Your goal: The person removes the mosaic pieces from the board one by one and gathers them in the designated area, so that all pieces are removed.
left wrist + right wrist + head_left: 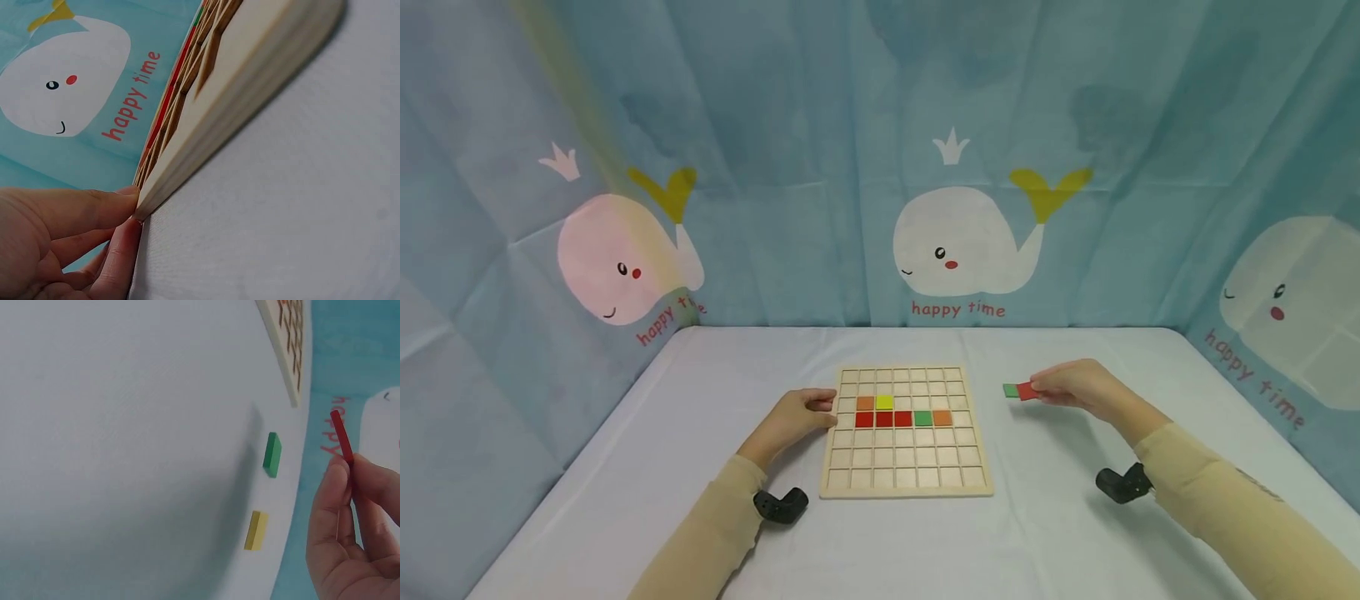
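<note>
A wooden grid board (pixel 906 492) lies flat on the white-covered table. One row holds red tiles (pixel 883 419), a green tile (pixel 922 418) and an orange tile (pixel 942 418); the row behind has another orange tile (pixel 865 403) and a yellow tile (pixel 885 402). My left hand (pixel 792 422) holds the board's left edge between thumb and fingers. To the right of the board, my right hand (pixel 1081 387) pinches a red square tile (pixel 341 436) above the table. Below it lie a loose green tile (pixel 271 455) and a yellow tile (pixel 255 530), the latter hidden in the head view.
A blue curtain (pixel 820 250) printed with whales hangs behind the table and along its sides. Black wrist devices sit at the left sleeve (pixel 715 517) and the right sleeve (pixel 1217 492). The white tablecloth (pixel 1045 533) extends around the board.
</note>
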`<state>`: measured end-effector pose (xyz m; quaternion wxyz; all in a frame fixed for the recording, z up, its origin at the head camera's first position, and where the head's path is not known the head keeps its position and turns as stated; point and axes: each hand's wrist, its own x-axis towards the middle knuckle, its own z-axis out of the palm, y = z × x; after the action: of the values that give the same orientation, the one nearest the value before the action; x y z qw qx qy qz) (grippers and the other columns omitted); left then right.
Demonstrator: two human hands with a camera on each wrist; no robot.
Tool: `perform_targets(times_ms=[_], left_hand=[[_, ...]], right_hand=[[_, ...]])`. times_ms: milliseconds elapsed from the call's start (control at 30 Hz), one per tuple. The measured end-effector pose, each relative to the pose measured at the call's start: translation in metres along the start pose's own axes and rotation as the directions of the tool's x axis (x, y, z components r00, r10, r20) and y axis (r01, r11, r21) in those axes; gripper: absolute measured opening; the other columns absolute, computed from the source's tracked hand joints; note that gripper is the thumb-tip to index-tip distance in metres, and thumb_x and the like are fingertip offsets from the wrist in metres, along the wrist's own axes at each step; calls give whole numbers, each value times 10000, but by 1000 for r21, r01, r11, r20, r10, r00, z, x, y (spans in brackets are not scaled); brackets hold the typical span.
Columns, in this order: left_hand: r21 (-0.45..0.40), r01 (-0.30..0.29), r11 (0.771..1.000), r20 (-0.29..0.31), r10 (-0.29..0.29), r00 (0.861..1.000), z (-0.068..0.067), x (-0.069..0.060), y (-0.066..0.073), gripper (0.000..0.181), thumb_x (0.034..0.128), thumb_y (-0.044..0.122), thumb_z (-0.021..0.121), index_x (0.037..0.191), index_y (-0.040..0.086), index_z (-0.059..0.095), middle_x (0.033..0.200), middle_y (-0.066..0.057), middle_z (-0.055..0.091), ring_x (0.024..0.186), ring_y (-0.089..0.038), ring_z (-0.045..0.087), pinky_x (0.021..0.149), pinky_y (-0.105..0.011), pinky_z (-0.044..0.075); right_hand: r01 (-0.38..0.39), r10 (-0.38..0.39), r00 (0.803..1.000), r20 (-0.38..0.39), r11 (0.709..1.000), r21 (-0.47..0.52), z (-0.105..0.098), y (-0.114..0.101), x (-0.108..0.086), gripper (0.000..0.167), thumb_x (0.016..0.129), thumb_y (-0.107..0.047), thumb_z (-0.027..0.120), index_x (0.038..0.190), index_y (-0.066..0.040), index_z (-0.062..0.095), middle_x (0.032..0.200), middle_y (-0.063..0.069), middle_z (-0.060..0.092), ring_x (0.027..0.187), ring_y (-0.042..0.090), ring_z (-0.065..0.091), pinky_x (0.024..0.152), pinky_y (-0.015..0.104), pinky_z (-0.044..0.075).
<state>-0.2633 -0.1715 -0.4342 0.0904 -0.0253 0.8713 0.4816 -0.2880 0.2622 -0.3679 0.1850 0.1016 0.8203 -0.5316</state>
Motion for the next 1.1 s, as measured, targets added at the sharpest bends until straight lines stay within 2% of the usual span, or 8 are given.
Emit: perform_targets(times_ms=[267, 467, 700, 867, 1100], left_hand=[[0, 11, 1000, -9, -11, 1000, 0, 1, 0, 530, 881, 133, 732, 1387, 77, 583, 1230, -112, 667, 1186, -262, 588, 1022, -432, 464], [-1, 22, 1000, -16, -22, 1000, 1, 0, 2, 527, 880, 136, 733, 1384, 89, 589, 1228, -97, 670, 1189, -255, 587, 1025, -435, 462], [12, 21, 1000, -22, -21, 1000, 1, 1, 3, 524, 883, 136, 730, 1385, 88, 588, 1226, -101, 670, 1187, -252, 588, 1027, -435, 462], [12, 14, 1000, -24, -13, 1000, 1, 2, 4, 526, 882, 132, 730, 1385, 77, 586, 1210, -106, 673, 1170, -255, 594, 1021, -432, 468], [2, 10, 1000, -19, -10, 1000, 2, 1, 1, 522, 876, 108, 736, 1373, 51, 590, 1201, -123, 671, 1149, -253, 603, 1000, -430, 480]], right_hand=[[37, -38, 998, 40, 999, 22, -14, 7, 1, 537, 918, -176, 717, 1333, 117, 541, 903, -41, 699, 790, 59, 657, 783, 222, 577], [65, -66, 997, 47, 998, 17, -25, 14, 2, 579, 915, -192, 719, 1347, 136, 518, 890, -79, 680, 805, 29, 650, 790, 208, 572], [13, -13, 1000, 27, 1000, -7, -38, 22, 7, 639, 922, -229, 717, 1402, 115, 475, 1041, -6, 667, 841, 40, 628, 801, 208, 569], [-11, 11, 1000, 4, 1000, 23, -47, 27, 10, 669, 920, -211, 720, 1430, 116, 434, 1091, 28, 649, 828, 46, 629, 798, 210, 569], [-13, 13, 1000, 0, 999, 38, -56, 38, 17, 634, 919, -167, 717, 1401, 143, 448, 891, -74, 654, 784, 25, 632, 776, 202, 569]])
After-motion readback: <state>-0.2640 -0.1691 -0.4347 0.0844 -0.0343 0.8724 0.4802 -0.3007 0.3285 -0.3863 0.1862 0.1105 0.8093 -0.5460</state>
